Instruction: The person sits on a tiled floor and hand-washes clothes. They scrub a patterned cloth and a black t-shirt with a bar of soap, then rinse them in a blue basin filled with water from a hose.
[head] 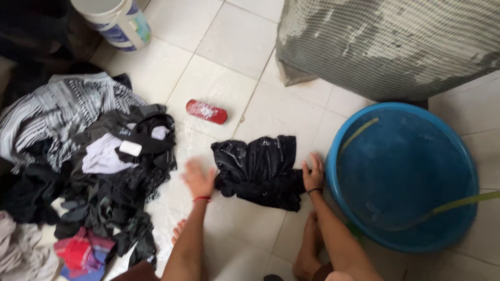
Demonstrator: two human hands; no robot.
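Fingers of my right hand [313, 174] lie flat and spread on the right edge of the wet black garment [259, 170], pinning it to the tiled floor [219, 83] rather than gripping it. My left hand [199, 179] hangs open just off the garment's left edge, blurred, fingers splayed and holding nothing; whether the palm touches the cloth I cannot tell.

That black garment sits bunched on the white tiles between my two hands, flecked with suds, just beside the blue basin [333, 156] of water on my right. I judge the step to be scrubbing it by hand against the floor. To do that well I should keep my right palm heavy on the cloth so it cannot slide on the slick tile, and push with the heel of my left hand across the fabric, not only the fingertips. Folds hide dirt, so I should open the bunched part out before rubbing.

A red soap-covered bar or brush [207, 111] lies on the floor above the garment, within reach. At my left, well apart, the pile of dark and striped clothes [88, 156] waits, with a small white block [130, 148] on top. A green hose [458, 205] curls in the basin. My bare feet [308, 244] are close, so I watch my footing.
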